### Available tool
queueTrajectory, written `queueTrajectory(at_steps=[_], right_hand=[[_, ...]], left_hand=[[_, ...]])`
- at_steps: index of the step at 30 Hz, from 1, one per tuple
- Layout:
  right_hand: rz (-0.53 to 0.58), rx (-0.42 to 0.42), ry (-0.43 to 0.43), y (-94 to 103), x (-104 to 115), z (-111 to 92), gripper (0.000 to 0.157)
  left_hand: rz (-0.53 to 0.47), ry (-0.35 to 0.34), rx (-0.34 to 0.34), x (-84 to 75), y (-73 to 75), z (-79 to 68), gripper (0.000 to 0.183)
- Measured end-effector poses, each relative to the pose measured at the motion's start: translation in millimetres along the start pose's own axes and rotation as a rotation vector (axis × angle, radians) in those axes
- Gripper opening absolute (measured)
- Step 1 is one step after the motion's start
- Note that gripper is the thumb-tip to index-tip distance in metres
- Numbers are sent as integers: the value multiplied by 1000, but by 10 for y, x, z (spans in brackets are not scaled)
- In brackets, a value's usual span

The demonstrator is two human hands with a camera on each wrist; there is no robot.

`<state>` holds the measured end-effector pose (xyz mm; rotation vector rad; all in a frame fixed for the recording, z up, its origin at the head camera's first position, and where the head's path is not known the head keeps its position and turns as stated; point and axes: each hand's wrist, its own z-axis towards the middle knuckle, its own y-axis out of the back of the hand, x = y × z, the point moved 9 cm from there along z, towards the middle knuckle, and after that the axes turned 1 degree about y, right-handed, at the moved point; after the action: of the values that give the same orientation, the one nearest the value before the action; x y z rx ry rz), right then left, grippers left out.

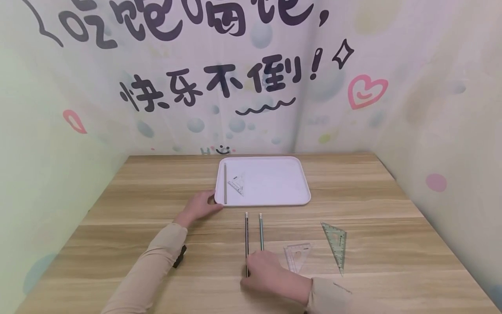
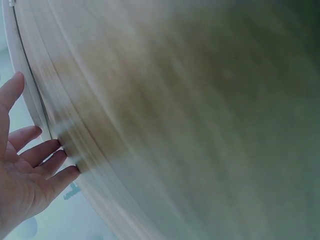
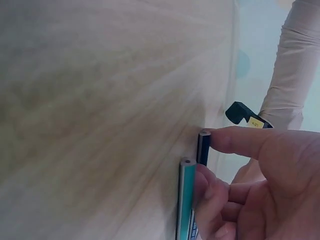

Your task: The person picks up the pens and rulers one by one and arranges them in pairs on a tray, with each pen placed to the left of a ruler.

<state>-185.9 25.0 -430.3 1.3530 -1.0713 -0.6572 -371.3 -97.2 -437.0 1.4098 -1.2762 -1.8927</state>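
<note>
A dark pencil (image 1: 246, 235) and a teal pencil (image 1: 261, 231) lie side by side on the table, white eraser ends away from me. My right hand (image 1: 270, 274) pinches the dark pencil near its close end; in the right wrist view the thumb is on one side and the curled fingers lie between it and the teal pencil (image 3: 186, 200). At the front left corner of a white tray (image 1: 270, 201), my left hand (image 1: 201, 206) touches the rim with its fingers spread and nearly straight. On the tray lie a grey-brown pencil (image 1: 225, 183) and a clear set square (image 1: 237, 184).
Right of the pencils lie a clear set square (image 1: 296, 255), partly behind my right hand, and a greenish set square (image 1: 337, 244). The wooden table (image 1: 392, 244) meets a printed wall (image 1: 251, 126) at the back. A black wrist device (image 1: 179, 256) sits on my left forearm.
</note>
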Motion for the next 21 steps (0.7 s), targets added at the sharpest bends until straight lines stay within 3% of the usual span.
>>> queueTrajectory(at_steps=[8,21], right_hand=[[78,45,-23,-30,-21,28,38],[373,155,-117,-157,-127,51,33]], left_hand=[[1,5,3,1,-2,-2,56],[2,9,4,-1,2,-5,55]])
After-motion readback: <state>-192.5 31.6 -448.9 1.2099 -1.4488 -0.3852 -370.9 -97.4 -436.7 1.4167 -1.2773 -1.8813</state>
